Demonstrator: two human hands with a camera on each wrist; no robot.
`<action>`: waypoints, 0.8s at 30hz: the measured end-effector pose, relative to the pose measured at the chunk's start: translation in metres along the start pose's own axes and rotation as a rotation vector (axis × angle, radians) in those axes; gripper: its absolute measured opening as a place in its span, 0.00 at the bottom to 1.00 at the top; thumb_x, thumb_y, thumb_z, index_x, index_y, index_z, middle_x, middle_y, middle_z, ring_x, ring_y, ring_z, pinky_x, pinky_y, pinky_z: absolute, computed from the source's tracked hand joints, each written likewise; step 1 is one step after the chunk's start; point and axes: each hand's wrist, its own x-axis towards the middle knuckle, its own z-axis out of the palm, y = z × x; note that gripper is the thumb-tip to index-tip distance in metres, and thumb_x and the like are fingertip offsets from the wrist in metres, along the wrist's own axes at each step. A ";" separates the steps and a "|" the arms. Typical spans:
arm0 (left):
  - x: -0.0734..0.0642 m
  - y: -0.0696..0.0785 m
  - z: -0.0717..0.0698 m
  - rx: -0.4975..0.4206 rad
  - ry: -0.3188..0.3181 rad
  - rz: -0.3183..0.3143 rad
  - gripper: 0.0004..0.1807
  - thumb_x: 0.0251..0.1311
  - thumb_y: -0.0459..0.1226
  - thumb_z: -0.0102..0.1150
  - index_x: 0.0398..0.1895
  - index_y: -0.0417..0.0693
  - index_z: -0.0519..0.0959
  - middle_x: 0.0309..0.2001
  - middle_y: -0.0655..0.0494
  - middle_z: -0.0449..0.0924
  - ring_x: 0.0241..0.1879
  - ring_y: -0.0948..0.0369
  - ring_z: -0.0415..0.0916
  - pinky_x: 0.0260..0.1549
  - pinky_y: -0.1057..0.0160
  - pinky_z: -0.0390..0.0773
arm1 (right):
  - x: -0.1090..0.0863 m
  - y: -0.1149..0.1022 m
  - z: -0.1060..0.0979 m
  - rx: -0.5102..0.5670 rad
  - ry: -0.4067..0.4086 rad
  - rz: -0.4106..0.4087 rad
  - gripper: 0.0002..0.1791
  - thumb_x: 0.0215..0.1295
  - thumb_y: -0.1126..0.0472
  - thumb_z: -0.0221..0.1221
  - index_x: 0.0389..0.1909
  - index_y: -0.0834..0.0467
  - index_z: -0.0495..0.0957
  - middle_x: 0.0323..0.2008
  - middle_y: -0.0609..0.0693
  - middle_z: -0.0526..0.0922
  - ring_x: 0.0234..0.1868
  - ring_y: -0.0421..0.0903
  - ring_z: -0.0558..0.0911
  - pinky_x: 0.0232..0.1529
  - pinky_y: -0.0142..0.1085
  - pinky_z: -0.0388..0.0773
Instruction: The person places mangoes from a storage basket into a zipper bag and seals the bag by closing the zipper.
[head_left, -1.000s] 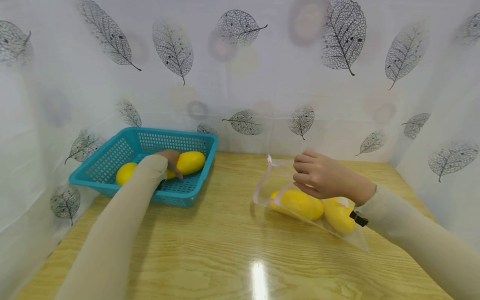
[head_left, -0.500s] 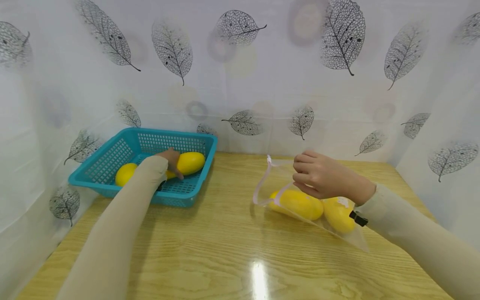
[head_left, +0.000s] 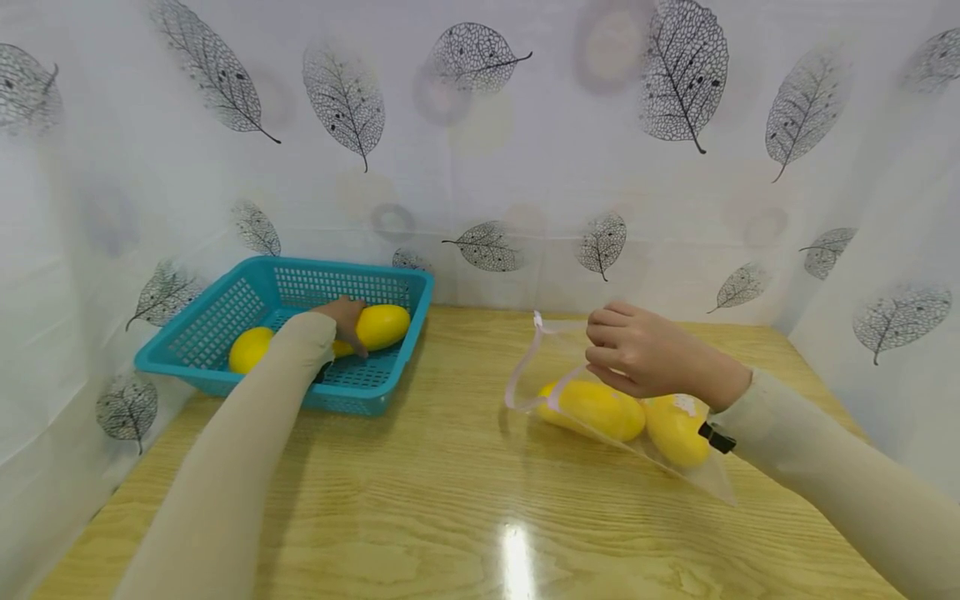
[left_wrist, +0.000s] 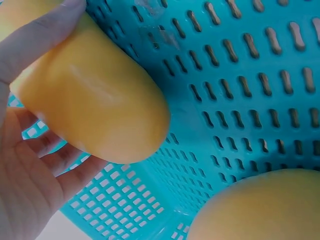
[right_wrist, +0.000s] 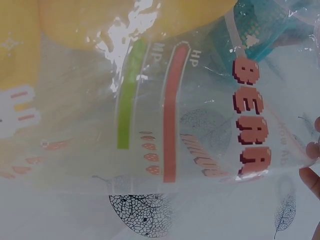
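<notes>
My left hand (head_left: 347,321) reaches into a blue plastic basket (head_left: 330,285) and grips a smooth yellow mango (left_wrist: 100,95), thumb on one side and fingers along the other. A second mango (head_left: 251,350) lies farther left in the basket, partly behind my sleeve. On the right, my right hand (head_left: 633,350) pinches the upper edge of a clear zip bag (right_wrist: 200,150) and holds it up, its mouth with pinkish trim gaping to the left. Two yellow mangoes rest inside the bag, a left mango (head_left: 600,411) and a right mango (head_left: 677,429).
Both the basket and the bag stand on a wood-grain table (head_left: 450,467). A white leaf-print curtain (head_left: 480,175) hangs behind the table and along its sides. Wood surface lies between the basket and the bag.
Almost nothing differs. The left hand's fingers have shifted slightly over the mango in the basket; the right hand keeps its place on the bag.
</notes>
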 end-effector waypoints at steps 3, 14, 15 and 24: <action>-0.001 0.001 -0.001 -0.020 -0.002 -0.003 0.55 0.45 0.51 0.69 0.69 0.32 0.51 0.63 0.29 0.59 0.61 0.38 0.63 0.57 0.40 0.68 | 0.000 0.000 0.000 -0.002 0.011 -0.006 0.21 0.72 0.56 0.41 0.19 0.56 0.70 0.21 0.49 0.70 0.30 0.47 0.69 0.34 0.39 0.68; -0.006 0.003 -0.004 -0.054 0.022 -0.013 0.49 0.44 0.48 0.70 0.64 0.30 0.59 0.59 0.33 0.68 0.57 0.43 0.69 0.56 0.44 0.70 | -0.001 0.000 0.002 -0.001 -0.014 -0.004 0.19 0.71 0.56 0.43 0.19 0.55 0.70 0.20 0.48 0.70 0.29 0.47 0.69 0.35 0.38 0.67; -0.007 0.003 -0.005 -0.055 0.027 -0.014 0.48 0.44 0.48 0.70 0.63 0.30 0.60 0.58 0.33 0.69 0.55 0.43 0.70 0.55 0.45 0.71 | -0.001 0.000 0.002 0.000 -0.015 -0.003 0.19 0.71 0.56 0.43 0.19 0.55 0.70 0.20 0.48 0.70 0.29 0.47 0.69 0.35 0.38 0.67; -0.014 0.003 -0.011 -0.072 0.061 0.000 0.40 0.45 0.46 0.70 0.56 0.29 0.66 0.49 0.37 0.74 0.42 0.50 0.74 0.45 0.50 0.76 | -0.001 0.000 0.003 0.000 -0.017 -0.005 0.19 0.70 0.56 0.44 0.19 0.55 0.70 0.20 0.48 0.70 0.29 0.47 0.69 0.35 0.38 0.66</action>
